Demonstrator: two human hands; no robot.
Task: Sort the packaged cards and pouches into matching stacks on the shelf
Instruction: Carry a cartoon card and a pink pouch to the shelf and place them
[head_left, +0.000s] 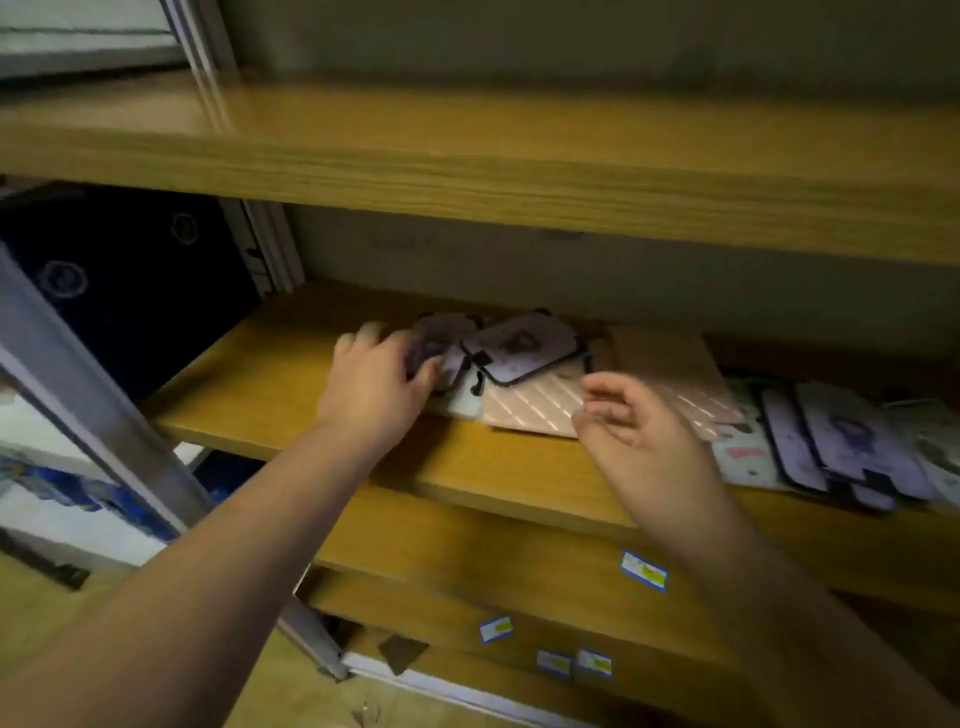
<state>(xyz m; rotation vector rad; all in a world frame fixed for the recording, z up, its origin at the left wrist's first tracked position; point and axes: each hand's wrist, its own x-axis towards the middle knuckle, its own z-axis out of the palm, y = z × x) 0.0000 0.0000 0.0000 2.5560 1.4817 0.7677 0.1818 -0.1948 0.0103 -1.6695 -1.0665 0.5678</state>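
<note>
Left hand (375, 382) grip around lavender pouch (435, 349); right hand (631, 434) loosely curled, holding nothing, beside striped card (537, 408).

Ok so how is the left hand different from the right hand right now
The left hand is palm down with its fingers curled on a lavender card at the left pile; the right hand holds nothing. The left hand touches the packages, while the right hand hangs loosely curled in front of the pink striped pouch. Both reach over the same middle shelf.
</note>
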